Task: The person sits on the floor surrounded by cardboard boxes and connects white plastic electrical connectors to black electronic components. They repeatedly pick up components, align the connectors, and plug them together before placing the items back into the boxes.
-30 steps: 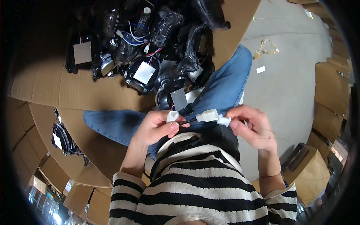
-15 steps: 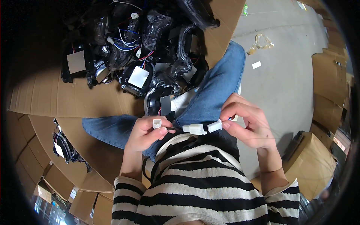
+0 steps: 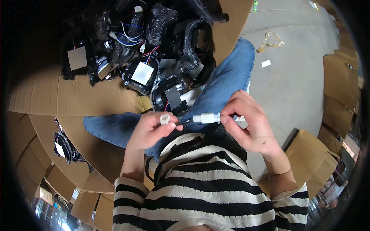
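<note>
In front of my waist, two white plastic wire connectors (image 3: 206, 118) meet end to end in one line. My right hand (image 3: 248, 121) pinches the right-hand connector at its outer end between thumb and fingertips. Dark wires (image 3: 186, 122) run from the left end of the pair into my left hand (image 3: 150, 131), whose thumb and fingers are closed on them. Another white connector (image 3: 165, 119), its open end showing, pokes up between the left fingers. Just beyond my hands lies a black lamp unit (image 3: 172, 96) with a grey plate and coloured wires.
Several black and clear lamp units (image 3: 142, 73) with plates and wires are heaped on a cardboard box (image 3: 69, 92) ahead. Another unit (image 3: 63, 144) sits in a box at left. Cardboard boxes (image 3: 339, 81) line the right, beside grey floor (image 3: 289, 88) with a clear tape loop (image 3: 271, 40).
The connector in my right hand has moved left and now joins the other one; before, a small gap lay between them. The joined pair sits slightly higher in view.
</note>
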{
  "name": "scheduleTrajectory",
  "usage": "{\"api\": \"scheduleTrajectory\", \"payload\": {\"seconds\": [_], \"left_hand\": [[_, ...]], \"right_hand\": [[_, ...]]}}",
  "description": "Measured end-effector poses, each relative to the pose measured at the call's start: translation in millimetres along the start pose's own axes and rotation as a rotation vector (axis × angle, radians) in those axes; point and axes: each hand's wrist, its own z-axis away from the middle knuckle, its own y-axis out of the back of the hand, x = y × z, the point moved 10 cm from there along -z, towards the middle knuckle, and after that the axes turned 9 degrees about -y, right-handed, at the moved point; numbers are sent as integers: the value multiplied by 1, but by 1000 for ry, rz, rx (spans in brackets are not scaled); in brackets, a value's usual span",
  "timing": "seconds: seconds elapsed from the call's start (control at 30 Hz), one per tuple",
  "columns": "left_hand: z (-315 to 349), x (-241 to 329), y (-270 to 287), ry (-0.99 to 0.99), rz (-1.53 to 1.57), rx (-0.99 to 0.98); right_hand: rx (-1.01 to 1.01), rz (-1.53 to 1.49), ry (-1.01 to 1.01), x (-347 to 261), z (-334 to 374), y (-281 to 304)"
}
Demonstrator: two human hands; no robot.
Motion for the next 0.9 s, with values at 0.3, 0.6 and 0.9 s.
{"api": "scheduleTrajectory", "payload": {"seconds": [0.3,0.6,0.9], "left_hand": [[31,47,36,-175,-93,287],[379,251,133,-970,-666,1605],[263,185,179,-357,-1942,1262]], "right_hand": [[-6,-148,-80,11,0,11],[-172,-95,-24,16,17,-22],[-243,-152,3,21,28,-42]]}}
